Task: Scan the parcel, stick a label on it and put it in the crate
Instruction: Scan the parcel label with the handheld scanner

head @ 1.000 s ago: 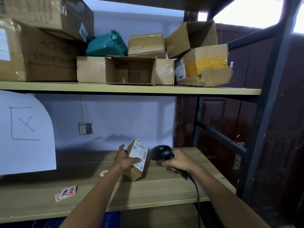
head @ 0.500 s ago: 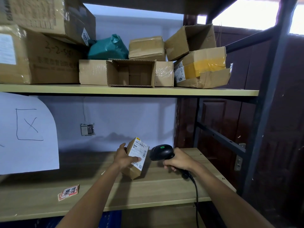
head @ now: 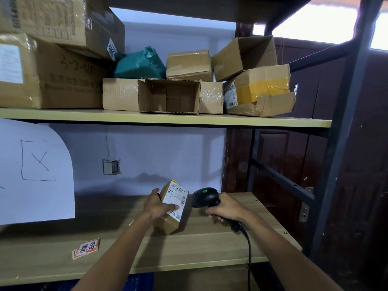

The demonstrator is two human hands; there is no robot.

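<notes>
The left hand [head: 157, 204] gripped a small cardboard parcel [head: 171, 208], thumb across its white shipping label [head: 176, 198] and fingers wrapped behind the box. The parcel was tilted, label facing the right hand; whether its lower corner touched the shelf [head: 210, 244] or hung just above it could not be told. The right hand [head: 227, 208] was closed around the handle of a black scanner [head: 204, 197], whose head, with a green light on top, sat just beside the parcel's label and pointed at it, the two apart by a narrow gap. A black cable [head: 248, 255] ran from below the right hand down past the shelf's front edge. Well to the left of the left hand, near the shelf front, lay a small stack of red-and-white stickers [head: 86, 248]. Above both hands, an upper shelf [head: 168, 118] held cardboard boxes and a green bag [head: 140, 64].
</notes>
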